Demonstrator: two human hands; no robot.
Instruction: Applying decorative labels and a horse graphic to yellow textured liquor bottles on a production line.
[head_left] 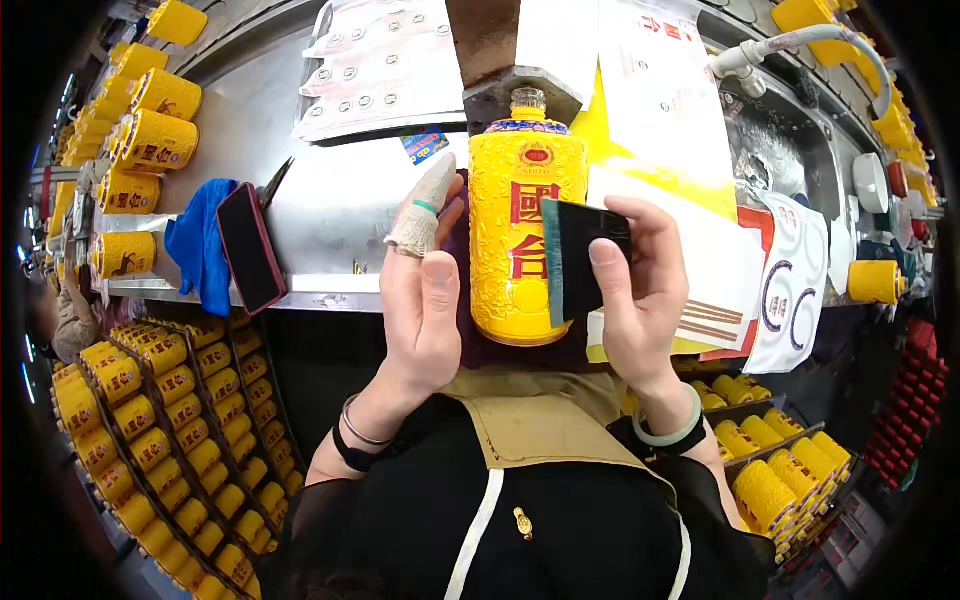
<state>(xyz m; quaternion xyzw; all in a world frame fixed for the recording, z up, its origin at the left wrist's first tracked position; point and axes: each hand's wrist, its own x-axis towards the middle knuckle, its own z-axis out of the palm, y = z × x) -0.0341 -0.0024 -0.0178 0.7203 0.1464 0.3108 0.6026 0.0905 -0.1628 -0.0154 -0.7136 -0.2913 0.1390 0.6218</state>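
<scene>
Flat black scraper with teal edge [592, 262] held in right hand [645, 290] over yellow embossed bottle [500, 285]; left hand [420, 310], finger covered by whitish cloth sheath [424, 210], held beside bottle, contact unclear.

From where I stand: yellow bottle [493, 245] has two big red characters stacked on its front, plus a red oval emblem with tiny lettering above. Left of bottle, far side: white sheets [375, 75] with rows of small round printed marks, too small to read. Just left of its neck: blue multicolour label [424, 146], print illegible. Right of bottle, far side: white paper [650, 80], red characters. Further left: yellow containers [158, 140], red characters.
</scene>
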